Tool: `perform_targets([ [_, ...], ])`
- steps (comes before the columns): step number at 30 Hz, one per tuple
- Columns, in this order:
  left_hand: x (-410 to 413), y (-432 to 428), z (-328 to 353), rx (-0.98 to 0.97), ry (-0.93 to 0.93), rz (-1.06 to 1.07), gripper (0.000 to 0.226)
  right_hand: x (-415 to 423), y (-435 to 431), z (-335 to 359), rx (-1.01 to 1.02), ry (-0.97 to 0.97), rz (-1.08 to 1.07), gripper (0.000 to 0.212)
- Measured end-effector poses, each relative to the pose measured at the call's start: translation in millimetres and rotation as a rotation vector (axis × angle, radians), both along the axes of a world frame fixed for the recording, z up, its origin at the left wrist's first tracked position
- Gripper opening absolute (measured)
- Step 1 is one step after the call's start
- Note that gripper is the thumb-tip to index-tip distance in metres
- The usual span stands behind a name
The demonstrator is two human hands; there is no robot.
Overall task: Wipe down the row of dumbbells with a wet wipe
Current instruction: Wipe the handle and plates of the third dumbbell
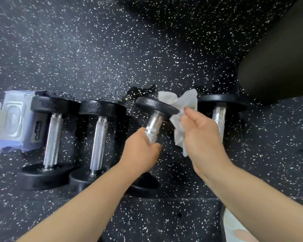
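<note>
Step in hand: wiping the third dumbbell in the row on the floor. Left hand clenched round its handle, far end tipped up. Right hand pinches the wipe against the far plate's rim. Next: rotate the handle to cover the whole rim; near plate mostly hidden, probably undone. Fourth dumbbell just beside crowds the right hand; wipe pack far left
</note>
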State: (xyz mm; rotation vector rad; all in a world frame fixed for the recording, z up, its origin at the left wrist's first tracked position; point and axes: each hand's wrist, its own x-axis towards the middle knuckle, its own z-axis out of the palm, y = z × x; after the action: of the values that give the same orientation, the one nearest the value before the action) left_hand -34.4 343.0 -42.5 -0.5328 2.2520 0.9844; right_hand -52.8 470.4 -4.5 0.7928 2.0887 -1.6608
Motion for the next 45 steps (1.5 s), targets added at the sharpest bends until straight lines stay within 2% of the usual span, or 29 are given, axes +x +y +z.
perform_targets([
  [3,1.9,-3.2,-0.6,0.030,-0.017,-0.006,0.020,-2.2,-0.4,9.5,-0.009,0.235,0.198,0.033],
  [5,4.2,-6.6,-0.1,0.034,-0.003,-0.077,0.015,-13.4,3.2,10.2,-0.058,0.294,0.391,0.032],
  [7,6.3,-8.5,2.3,0.044,0.005,-0.114,0.017,-29.1,7.1,11.3,-0.162,0.259,0.598,0.034],
  [9,8.4,-7.3,5.0,0.052,0.011,-0.136,0.017,-45.0,9.9,6.5,-0.231,0.152,0.701,0.033],
  [13,10.1,-2.9,8.7,0.058,0.021,-0.102,0.020,-57.0,18.3,-13.4,-0.200,-0.040,0.673,0.025],
  [17,7.2,-6.7,10.5,0.063,0.021,-0.107,0.022,-39.7,39.9,-10.6,-0.231,-0.176,0.632,0.034],
  [21,6.2,-12.3,8.5,0.028,0.046,-0.119,0.027,-28.7,47.1,8.5,-0.184,-0.039,0.749,0.042],
  [23,5.9,-13.9,7.7,0.035,0.053,-0.098,0.027,-31.9,42.2,16.4,-0.295,0.021,0.741,0.030],
  [25,6.4,-13.4,8.1,0.055,0.051,-0.106,0.027,-42.4,33.6,17.9,-0.294,0.050,0.762,0.031],
  [30,8.5,-7.6,7.6,0.103,0.024,-0.102,0.022,-59.0,22.6,-11.3,-0.175,-0.048,0.730,0.025],
  [34,9.8,-5.8,8.2,0.112,0.017,-0.093,0.020,-42.2,40.0,-14.4,-0.194,-0.205,0.660,0.027],
  [37,8.9,-8.2,6.8,0.088,0.035,-0.093,0.025,-30.9,50.4,-3.2,-0.135,-0.134,0.723,0.029],
  [39,7.9,-10.1,6.6,0.085,0.047,-0.083,0.027,-30.5,46.5,9.6,-0.192,-0.048,0.741,0.039],
  [41,7.3,-10.9,7.3,0.102,0.053,-0.058,0.029,-35.3,36.8,18.3,-0.276,0.026,0.765,0.029],
  [45,7.9,-9.0,8.5,0.125,0.053,-0.073,0.027,-56.3,14.2,9.9,-0.253,-0.015,0.749,0.025],
])
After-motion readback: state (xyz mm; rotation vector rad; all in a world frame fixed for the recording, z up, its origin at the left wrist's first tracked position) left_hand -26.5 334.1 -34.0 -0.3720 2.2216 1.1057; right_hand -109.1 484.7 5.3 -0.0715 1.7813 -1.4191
